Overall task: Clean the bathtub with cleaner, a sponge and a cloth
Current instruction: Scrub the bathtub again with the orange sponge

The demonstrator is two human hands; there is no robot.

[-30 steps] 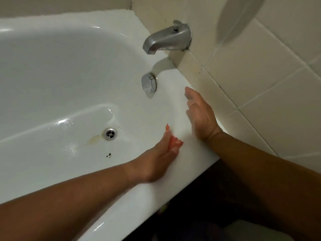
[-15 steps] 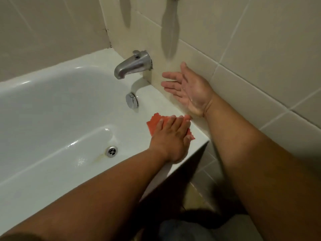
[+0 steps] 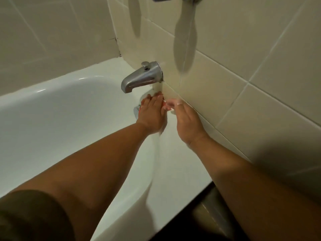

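Left hand (image 3: 152,113) slid the cloth (image 3: 164,106) under the spout (image 3: 139,79); right hand (image 3: 187,120) joined.

glossy white bathtub (image 3: 60,108), brushed metal spout (image 3: 140,76)

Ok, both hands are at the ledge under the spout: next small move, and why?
Probably slide the left hand, flat on the orange cloth, along the ledge past the spout: the cloth lies by the wall; the right hand is blurred at the fingers.
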